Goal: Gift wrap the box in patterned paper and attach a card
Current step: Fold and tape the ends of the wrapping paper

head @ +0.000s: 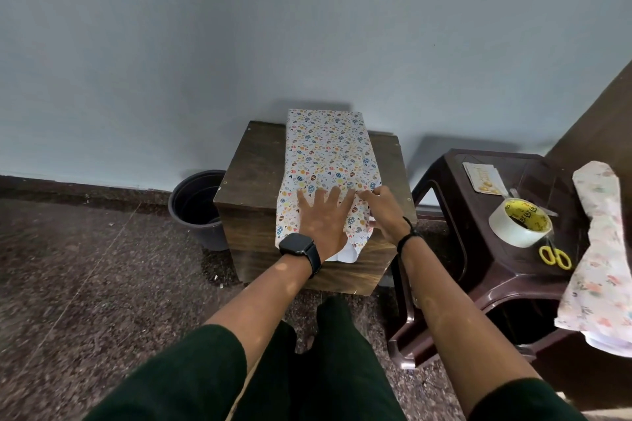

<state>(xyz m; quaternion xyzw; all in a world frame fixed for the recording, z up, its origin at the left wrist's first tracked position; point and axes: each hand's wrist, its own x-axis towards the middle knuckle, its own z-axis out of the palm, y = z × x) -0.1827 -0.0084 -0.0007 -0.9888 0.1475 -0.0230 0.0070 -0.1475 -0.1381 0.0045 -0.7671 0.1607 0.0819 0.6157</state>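
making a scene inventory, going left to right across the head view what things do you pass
black bucket → wooden stand → left hand flat on the wrapped box → right hand pinching the paper's edge → card → tape roll → yellow scissors → spare floral paper

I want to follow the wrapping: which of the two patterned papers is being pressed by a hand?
The egg-patterned paper on the wooden table, under the left hand; the pale floral paper lies untouched.

Box (330,161) lies lengthwise on bench (253,161), covered in white patterned paper (321,147), near end unfolded. Card (484,178) flat on stool (478,249), apart.
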